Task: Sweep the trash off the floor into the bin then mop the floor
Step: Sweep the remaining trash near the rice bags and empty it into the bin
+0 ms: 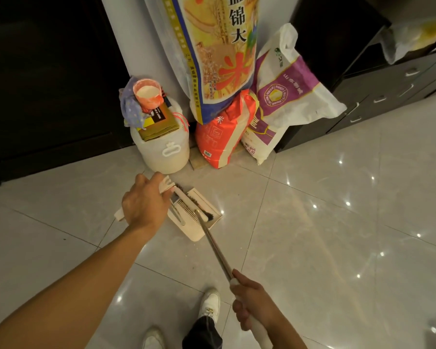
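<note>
Grips the white dustpan by the top of its upright handle with the left hand, seen from the back, fingers curled round the plastic and tips hidden behind the knuckles. Holds the broom in the right hand, fingers wrapped tight about the white grip at the end of the metal pole, thumb lying along it towards the metal. Pole slanting down and away to the dark bristles, which rest at the mouth of the dustpan, just beside the comb teeth on its rim. Dustpan standing on the glossy tiled floor, near the middle of the view. Cannot tell whether the dark stuff in the pan is trash or only bristles.

Just behind the dustpan, a white plastic jerrycan, bearing a brown box, a pink cup and a bundled cloth. To its right, against the wall, a tall yellow-and-blue rice sack, a red sack below it and a white-and-purple sack leaning alongside. Further right, a dark drawer cabinet. At the bottom edge, white shoes and a dark trouser leg.
</note>
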The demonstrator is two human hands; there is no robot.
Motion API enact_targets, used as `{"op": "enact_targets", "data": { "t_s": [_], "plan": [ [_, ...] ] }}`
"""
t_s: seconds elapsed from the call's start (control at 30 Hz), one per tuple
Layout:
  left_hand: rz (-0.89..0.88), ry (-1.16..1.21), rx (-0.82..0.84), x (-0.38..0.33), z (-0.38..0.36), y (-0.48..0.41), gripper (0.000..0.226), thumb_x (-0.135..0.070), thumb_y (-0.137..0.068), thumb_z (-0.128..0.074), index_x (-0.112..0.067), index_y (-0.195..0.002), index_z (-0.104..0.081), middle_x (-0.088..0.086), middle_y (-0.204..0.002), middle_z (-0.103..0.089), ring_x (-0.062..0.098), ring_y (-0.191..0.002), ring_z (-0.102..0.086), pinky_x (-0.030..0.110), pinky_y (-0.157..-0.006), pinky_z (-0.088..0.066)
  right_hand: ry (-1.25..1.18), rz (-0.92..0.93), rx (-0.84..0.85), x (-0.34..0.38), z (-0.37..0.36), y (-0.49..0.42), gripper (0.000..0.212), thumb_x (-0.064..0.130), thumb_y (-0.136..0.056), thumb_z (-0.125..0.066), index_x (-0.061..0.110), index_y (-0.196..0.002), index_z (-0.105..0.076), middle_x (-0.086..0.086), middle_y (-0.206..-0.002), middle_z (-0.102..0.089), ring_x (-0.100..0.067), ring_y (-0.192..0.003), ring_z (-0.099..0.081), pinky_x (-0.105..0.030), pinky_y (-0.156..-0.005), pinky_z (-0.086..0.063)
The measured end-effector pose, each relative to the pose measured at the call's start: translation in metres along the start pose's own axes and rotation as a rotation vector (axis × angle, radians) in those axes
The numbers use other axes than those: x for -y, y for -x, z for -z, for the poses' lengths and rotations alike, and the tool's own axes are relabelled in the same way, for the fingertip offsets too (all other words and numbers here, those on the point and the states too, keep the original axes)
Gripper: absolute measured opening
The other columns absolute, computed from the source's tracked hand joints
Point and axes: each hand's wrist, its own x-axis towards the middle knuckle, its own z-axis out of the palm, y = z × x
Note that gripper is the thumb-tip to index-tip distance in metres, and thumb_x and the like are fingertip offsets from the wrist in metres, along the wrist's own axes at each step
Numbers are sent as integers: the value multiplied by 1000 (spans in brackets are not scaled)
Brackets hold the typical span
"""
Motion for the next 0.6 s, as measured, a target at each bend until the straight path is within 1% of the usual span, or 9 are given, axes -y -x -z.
{"op": "enact_targets", "data": {
  "t_s": [0.13, 0.23, 0.33, 0.43, 0.5, 0.6],
  "plan": [
    [-21, 37, 12, 20, 8, 13, 24, -34, -90, -76, -23, -104, -60, 4, -90, -47, 21, -65, -50, 37, -65, -44, -108, 40, -96, -28, 3, 22, 47, 21, -101, -59, 34, -145, -51, -10, -59, -52, -18, -40, -41, -20, -37, -35],
    [-92, 41, 2, 51, 19, 34, 23, -35, -89, -76, -24, -102, -61, 3, -87, -48, 20, -61, -48, 39, -65, -47, -137, 84, -187, -51, 3, 32, 47, 23, -102, -58, 34, -147, -49, -9, -57, -50, -18, -40, -41, -21, -38, -35],
    [-152, 39, -30, 88, 38, 57, 24, -37, -88, -77, -23, -101, -63, 2, -86, -49, 20, -59, -48, 37, -61, -45, -154, 107, -285, -74, 6, 38, 50, 23, -103, -57, 33, -150, -44, -9, -59, -47, -17, -39, -41, -22, -37, -37],
    [-177, 26, -50, 125, 61, 78, 25, -40, -87, -76, -22, -101, -64, 0, -86, -49, 19, -57, -49, 36, -58, -44, -213, 101, -324, -100, 10, 40, 55, 21, -103, -57, 30, -154, -40, -10, -61, -46, -16, -40, -41, -22, -36, -38],
    [-195, 21, -61, 145, 74, 90, 26, -41, -87, -76, -22, -100, -65, 0, -85, -48, 17, -55, -48, 34, -56, -42, -263, 84, -310, -119, 4, 40, 57, 14, -103, -57, 28, -155, -36, -8, -59, -43, -16, -39, -40, -22, -36, -38],
    [-187, 12, -72, 171, 87, 107, 25, -40, -86, -77, -23, -99, -65, -2, -84, -48, 14, -55, -46, 31, -56, -38, -264, 47, -249, -143, -22, 39, 55, -4, -101, -48, 22, -148, -35, -6, -53, -38, -15, -35, -38, -23, -33, -37]
  ]
}}
